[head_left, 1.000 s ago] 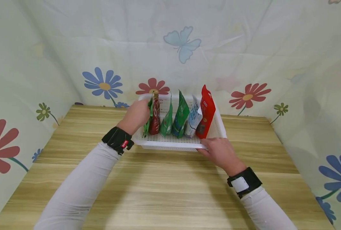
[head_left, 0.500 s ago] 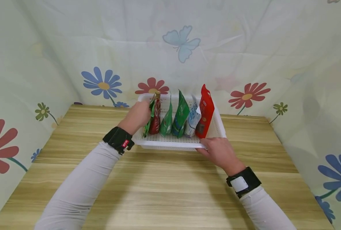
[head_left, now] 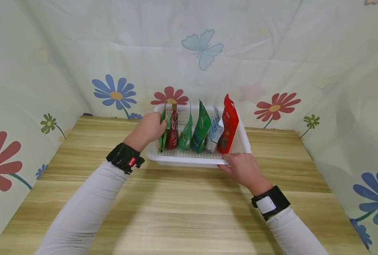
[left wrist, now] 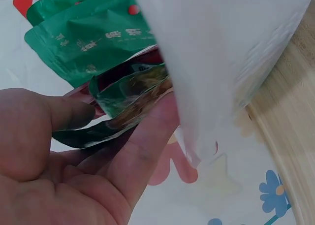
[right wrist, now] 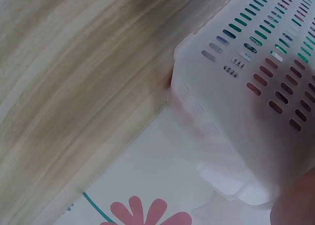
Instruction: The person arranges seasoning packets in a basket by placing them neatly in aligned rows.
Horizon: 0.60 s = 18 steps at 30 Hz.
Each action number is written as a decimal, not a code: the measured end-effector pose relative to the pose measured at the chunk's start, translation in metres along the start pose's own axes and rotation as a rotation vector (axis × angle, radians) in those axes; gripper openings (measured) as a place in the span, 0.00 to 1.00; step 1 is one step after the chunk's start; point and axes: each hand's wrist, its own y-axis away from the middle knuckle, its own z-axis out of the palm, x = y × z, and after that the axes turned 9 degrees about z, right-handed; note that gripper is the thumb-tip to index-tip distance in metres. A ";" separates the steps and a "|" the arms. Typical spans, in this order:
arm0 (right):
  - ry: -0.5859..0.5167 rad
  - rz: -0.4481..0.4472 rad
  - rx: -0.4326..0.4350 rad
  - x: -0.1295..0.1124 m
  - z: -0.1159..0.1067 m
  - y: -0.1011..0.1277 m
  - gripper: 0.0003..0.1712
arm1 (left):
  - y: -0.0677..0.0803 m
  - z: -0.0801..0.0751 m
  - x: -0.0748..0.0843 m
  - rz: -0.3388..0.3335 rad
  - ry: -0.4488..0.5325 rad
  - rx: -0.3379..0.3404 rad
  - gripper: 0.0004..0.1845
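A white plastic basket [head_left: 189, 161] holds a row of upright pouches. At its left end, my left hand [head_left: 148, 129] is around the top of a thin green pouch [head_left: 162, 144]. In the left wrist view the thumb and the long fingers [left wrist: 147, 131] are spread on either side of the pouch's upper edge, the fingers nearly straight beside the basket wall. Beside this pouch stands a dark red pouch [head_left: 172, 136] with a gold cap. My right hand [head_left: 244, 169] grips the front rim near the right corner, thumb on top; its fingers underneath are mostly hidden.
Further right in the basket stand two green pouches [head_left: 200, 129], a white and blue pouch [head_left: 214, 134] and a tall red pouch [head_left: 229, 124]. The basket is at the back of a wood-grain table [head_left: 176, 212], against a flower-printed curtain [head_left: 138, 56].
My left hand has drawn back slightly left, showing more of the thin green pouch's top. The right hand and the basket stay where they were.
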 end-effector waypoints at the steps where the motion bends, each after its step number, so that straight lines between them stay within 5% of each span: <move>1: -0.002 0.000 0.000 0.000 0.000 0.000 0.17 | 0.001 -0.001 0.000 0.000 0.001 -0.001 0.16; 18: -0.013 0.001 0.006 -0.001 0.000 0.000 0.18 | 0.012 -0.010 -0.002 -0.007 0.060 0.043 0.21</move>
